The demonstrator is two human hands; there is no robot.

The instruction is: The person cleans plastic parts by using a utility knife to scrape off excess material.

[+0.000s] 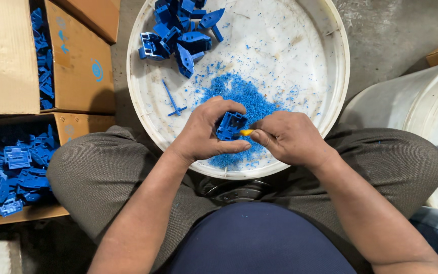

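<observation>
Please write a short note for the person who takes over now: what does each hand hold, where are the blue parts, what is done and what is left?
Left hand: grips one blue plastic part over the white tub.
Right hand: holds a small yellow-tipped tool against that part.
Blue shavings lie in the tub under the hands.
A pile of blue parts sits at the tub's far edge, with a thin blue sprue piece nearby.
More blue parts fill the open cardboard box at the left.
Which pile is finished cannot be told from this view.
</observation>
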